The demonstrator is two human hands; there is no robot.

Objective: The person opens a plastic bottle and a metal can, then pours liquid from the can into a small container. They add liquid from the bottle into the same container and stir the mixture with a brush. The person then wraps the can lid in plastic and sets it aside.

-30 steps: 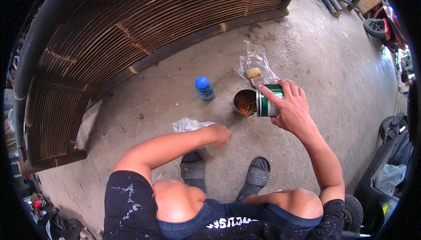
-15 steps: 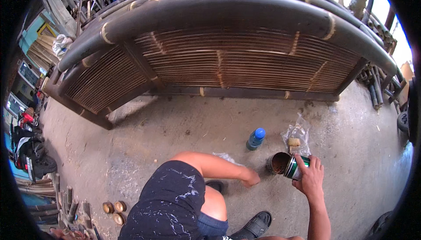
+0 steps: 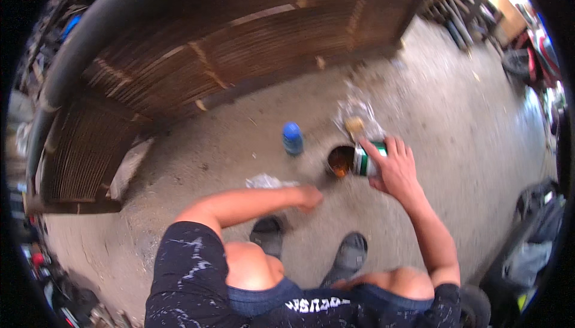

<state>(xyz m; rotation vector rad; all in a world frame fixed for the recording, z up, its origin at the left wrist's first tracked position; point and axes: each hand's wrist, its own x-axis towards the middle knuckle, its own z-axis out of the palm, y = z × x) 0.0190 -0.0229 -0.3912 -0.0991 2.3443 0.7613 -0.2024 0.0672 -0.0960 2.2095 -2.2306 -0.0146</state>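
My right hand (image 3: 396,169) is wrapped round a green and white can (image 3: 365,158), tipped on its side with its mouth toward a dark round tin (image 3: 333,161). Inside that tin an orange-brown shine shows, and the can's end sits right at its rim. Any stream between the two is too blurred to make out. Left of the tin hovers my left hand (image 3: 309,198), its fingers curled in and no object showing in them. A bottle with a blue cap (image 3: 291,138) stands on the floor beyond it. Behind the tin lies a clear plastic bag (image 3: 361,111) with a tan block (image 3: 354,125).
A long dark bamboo bench (image 3: 239,43) with a slatted panel spans the far side and bends toward me at the left. Crumpled clear plastic (image 3: 263,181) lies near my left forearm. My sandalled feet (image 3: 350,251) are on the concrete floor. Bamboo poles (image 3: 452,19) lie at the far right.
My view has swung to the right, so the bench and floor things appear further left. The right hand still tips the can at the tin, and the left stays curled beside it.
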